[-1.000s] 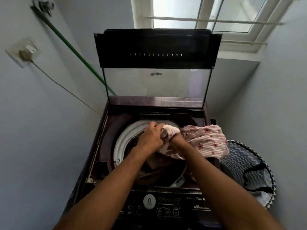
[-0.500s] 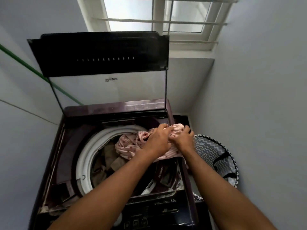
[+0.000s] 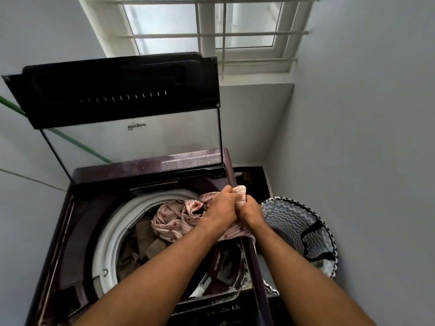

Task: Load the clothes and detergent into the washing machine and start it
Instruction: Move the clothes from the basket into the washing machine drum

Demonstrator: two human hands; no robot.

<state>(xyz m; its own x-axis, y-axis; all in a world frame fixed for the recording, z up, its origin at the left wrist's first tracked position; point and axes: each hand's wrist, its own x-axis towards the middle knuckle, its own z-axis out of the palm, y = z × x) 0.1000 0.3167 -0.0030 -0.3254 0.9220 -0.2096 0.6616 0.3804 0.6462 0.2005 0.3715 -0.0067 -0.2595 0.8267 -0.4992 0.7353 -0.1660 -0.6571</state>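
Note:
A dark maroon top-loading washing machine stands with its glass lid raised upright. A pink striped garment with small red flowers hangs partly into the white-rimmed drum, over brownish clothes lying inside. My left hand and my right hand sit side by side at the drum's right rim, both gripping the bunched upper end of the pink garment. A detergent drawer shows at the drum's front right. No detergent container is in view.
A laundry basket with a grey zigzag lining and black handles stands on the floor right of the machine, against the right wall. A barred window is behind. A green hose runs along the left wall. The control panel is at the bottom edge.
My view has swung right. The pink garment has gone from bunched right of my hands to draped left into the drum; both hands still grip it, now at the machine's right side.

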